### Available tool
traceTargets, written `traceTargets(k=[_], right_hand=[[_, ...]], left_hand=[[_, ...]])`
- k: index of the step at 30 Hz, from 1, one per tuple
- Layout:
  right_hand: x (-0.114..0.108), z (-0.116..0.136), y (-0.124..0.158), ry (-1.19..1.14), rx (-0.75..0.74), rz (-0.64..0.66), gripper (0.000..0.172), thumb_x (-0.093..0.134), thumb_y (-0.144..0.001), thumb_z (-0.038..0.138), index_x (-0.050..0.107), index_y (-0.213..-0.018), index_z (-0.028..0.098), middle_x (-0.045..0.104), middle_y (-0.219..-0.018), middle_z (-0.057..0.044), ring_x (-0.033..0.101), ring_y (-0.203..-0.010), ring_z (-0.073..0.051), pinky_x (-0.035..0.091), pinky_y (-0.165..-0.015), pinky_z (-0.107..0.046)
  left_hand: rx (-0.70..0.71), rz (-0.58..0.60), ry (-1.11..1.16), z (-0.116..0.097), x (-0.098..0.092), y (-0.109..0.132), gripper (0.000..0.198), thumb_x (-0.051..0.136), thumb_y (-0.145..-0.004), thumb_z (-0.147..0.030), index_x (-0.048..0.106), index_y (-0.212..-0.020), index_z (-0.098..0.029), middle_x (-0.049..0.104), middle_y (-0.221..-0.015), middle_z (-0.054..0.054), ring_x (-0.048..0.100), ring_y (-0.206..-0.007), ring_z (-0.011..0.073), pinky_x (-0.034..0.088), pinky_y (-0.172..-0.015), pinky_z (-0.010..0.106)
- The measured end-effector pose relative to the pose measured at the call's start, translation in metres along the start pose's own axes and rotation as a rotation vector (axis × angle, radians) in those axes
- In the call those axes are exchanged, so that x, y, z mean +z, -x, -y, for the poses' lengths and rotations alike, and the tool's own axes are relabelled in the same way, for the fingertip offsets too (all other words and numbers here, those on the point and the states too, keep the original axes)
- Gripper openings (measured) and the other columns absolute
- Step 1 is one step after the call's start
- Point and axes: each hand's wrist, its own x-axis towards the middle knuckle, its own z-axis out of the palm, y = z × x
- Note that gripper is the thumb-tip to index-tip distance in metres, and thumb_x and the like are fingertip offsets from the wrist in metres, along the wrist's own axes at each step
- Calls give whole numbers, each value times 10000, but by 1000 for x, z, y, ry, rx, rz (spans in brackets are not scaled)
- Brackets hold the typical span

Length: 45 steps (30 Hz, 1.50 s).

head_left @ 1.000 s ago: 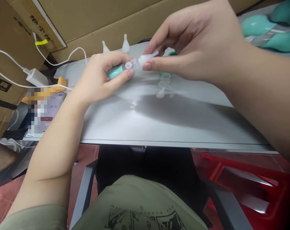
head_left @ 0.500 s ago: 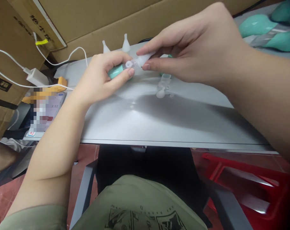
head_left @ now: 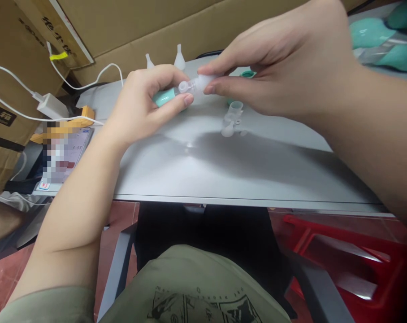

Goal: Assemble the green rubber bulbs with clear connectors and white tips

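My left hand [head_left: 146,105] grips a small teal tube-shaped device [head_left: 166,95] with a clear end, held above the grey table [head_left: 203,166]. My right hand [head_left: 284,67] pinches a translucent white tip [head_left: 203,81] between thumb and forefinger, its end against the clear end of the device. Both hands meet over the far middle of the table. Just below my right hand, small clear plastic parts [head_left: 232,119] lie on the table.
Two white cone tips [head_left: 179,58] stand at the table's far edge against cardboard boxes [head_left: 123,27]. A white charger and cable [head_left: 49,105] and a phone [head_left: 64,157] lie at the left. Teal bulbs [head_left: 374,33] lie far right. A red crate [head_left: 344,264] sits below right.
My right hand has pushed the white tip closer onto the device's clear end, and both hands have shifted slightly up and away from me.
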Motion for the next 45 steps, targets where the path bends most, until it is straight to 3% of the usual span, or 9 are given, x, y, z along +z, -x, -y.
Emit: traceTargets(k=[5, 9, 15, 25, 31, 34, 40, 42, 45], right_hand=[[-3, 2, 0, 25, -2, 10, 339, 776, -1141, 556, 964, -1253, 297, 913, -1153, 93, 825, -1076, 11, 470, -973, 93], [-6, -1, 1, 54, -47, 31, 331, 739, -1164, 549, 947, -1291, 324, 906, -1198, 120, 837, -1136, -14, 530, -1058, 28], [-5, -4, 2, -8, -75, 37, 342, 753, -1151, 533, 937, -1278, 274, 907, -1244, 99, 836, -1183, -20, 541, -1070, 13], [-6, 0, 3, 1, -61, 12, 284, 774, -1118, 570, 950, -1199, 363, 904, -1174, 150, 847, -1122, -10, 529, -1015, 42], [-6, -6, 2, 41, -94, 41, 339, 749, -1148, 562, 943, -1270, 313, 907, -1231, 119, 840, -1189, -6, 466, -1041, 84], [-5, -8, 2, 64, -85, 42, 367, 731, -1157, 580, 944, -1277, 306, 906, -1241, 115, 836, -1208, -6, 443, -1048, 93], [-2, -9, 2, 47, -53, 17, 381, 759, -1134, 600, 959, -1228, 289, 912, -1157, 90, 845, -1123, -8, 460, -1010, 91], [-1, -7, 2, 37, -42, 7, 379, 763, -1132, 600, 960, -1224, 290, 912, -1146, 89, 847, -1107, -11, 474, -1006, 85], [0, -5, 3, 29, -47, 9, 361, 760, -1139, 581, 959, -1220, 292, 911, -1143, 95, 839, -1086, -2, 476, -989, 87]], left_hand=[[-35, 33, 21, 1, 1, -2, 586, 749, -1036, -822, 861, -1052, -248, 865, -997, 88, 786, -946, 308, 711, -988, 522], [-31, 51, 62, 0, 0, -3, 623, 711, -1037, -895, 861, -1021, -291, 857, -956, 65, 782, -931, 301, 698, -1013, 514], [-23, 66, 82, 1, -1, -1, 557, 723, -1064, -818, 876, -1041, -283, 864, -930, 60, 774, -874, 276, 713, -971, 507], [-30, 79, 118, 5, 1, -2, 588, 733, -1038, -870, 876, -1023, -300, 865, -927, 68, 798, -947, 304, 707, -948, 531], [11, 62, 107, 0, -1, -1, 477, 753, -1073, -764, 887, -998, -312, 876, -960, 44, 812, -911, 288, 713, -957, 508], [10, 30, 106, -1, -1, 2, 346, 785, -1096, -623, 906, -1030, -305, 870, -951, 20, 808, -885, 260, 708, -955, 462], [143, -1, 91, 5, 1, 5, 274, 795, -1110, -506, 936, -1109, -271, 891, -994, 17, 793, -871, 250, 690, -891, 439], [112, -14, 81, 5, 1, 5, 244, 795, -1117, -452, 956, -1153, -273, 899, -1023, 10, 797, -893, 250, 686, -922, 433], [42, 22, 8, 5, 1, 6, 345, 756, -1125, -566, 950, -1180, -286, 890, -1034, 22, 787, -914, 275, 680, -955, 453]])
